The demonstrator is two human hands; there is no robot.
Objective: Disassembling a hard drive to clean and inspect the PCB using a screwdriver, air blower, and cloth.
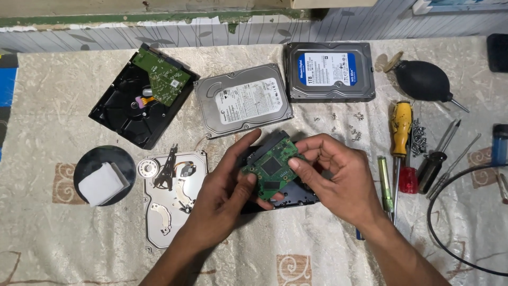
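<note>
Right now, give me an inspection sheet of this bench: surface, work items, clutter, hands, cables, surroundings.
Surface: table under a cream patterned cloth.
Work items: green circuit board held above a black drive; opened drive left of it; black drive with loose board; two closed drives at the back.
Clutter: screwdrivers, loose screws, black air blower, round black disc with white pad.
Hands: left hand and right hand both grip the board's edges.
Cables: black cable looping at right.
Surroundings: striped wall behind the table.
</note>
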